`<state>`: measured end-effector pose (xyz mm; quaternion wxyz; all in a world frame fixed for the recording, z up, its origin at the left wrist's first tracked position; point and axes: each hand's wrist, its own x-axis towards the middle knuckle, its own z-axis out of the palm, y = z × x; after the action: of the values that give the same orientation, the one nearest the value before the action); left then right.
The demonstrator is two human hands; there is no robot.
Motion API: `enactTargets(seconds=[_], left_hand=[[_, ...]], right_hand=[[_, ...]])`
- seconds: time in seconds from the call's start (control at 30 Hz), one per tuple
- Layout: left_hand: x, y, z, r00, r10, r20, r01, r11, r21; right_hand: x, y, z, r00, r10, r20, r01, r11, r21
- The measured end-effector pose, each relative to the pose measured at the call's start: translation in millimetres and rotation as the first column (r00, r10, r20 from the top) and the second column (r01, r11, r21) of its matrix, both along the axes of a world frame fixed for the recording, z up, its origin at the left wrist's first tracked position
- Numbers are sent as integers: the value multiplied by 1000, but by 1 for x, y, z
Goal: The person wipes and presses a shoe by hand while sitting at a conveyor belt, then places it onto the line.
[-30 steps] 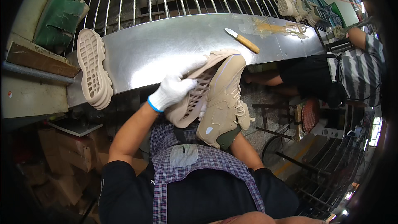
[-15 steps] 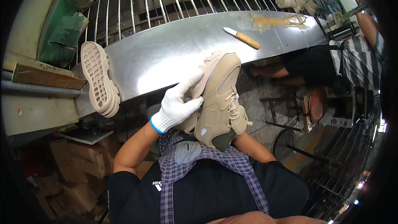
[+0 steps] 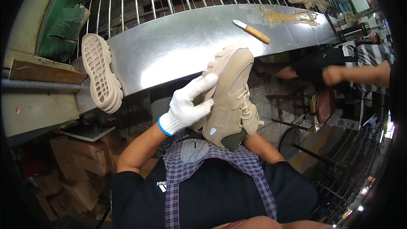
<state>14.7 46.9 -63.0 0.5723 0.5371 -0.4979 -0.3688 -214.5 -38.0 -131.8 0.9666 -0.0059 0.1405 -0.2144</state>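
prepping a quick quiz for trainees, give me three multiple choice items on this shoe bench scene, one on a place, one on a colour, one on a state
1. Where does the knife lie?
A. on the metal table
B. in the person's lap
C. on the cardboard boxes

2. What colour is the cuff edge of the glove on the left hand?
A. red
B. blue
C. yellow

3. How does the loose sole at the table's left end sit?
A. tread hidden, flat down
B. folded in half
C. tread showing toward the camera

Answers:
1. A, the knife rests on the bare metal table beyond the beige shoe.
2. B, a blue band rims the white glove at the wrist.
3. C, its studded tread faces the camera.
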Motion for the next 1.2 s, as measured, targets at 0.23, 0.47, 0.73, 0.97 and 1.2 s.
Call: enactTargets(seconds=[0.23, 0.47, 0.73, 0.97, 1.2], left_hand=[[-17, 12, -11, 989, 89, 119, -70, 986, -153], [1, 11, 12, 986, 158, 47, -153, 984, -89], [66, -75, 79, 994, -109, -29, 111, 990, 91], [99, -51, 73, 982, 8, -189, 7, 997, 79], [104, -23, 27, 993, -80, -89, 103, 948, 300]], right_hand=[[7, 0, 1, 1000, -1, -16, 0, 1000, -29], [18, -9, -10, 996, 34, -84, -42, 994, -99], [40, -19, -26, 951, 125, -283, -186, 962, -199], [59, -4, 51, 853, -75, -516, -365, 621, -693], [-11, -9, 165, 730, -300, -614, -683, -313, -659]])
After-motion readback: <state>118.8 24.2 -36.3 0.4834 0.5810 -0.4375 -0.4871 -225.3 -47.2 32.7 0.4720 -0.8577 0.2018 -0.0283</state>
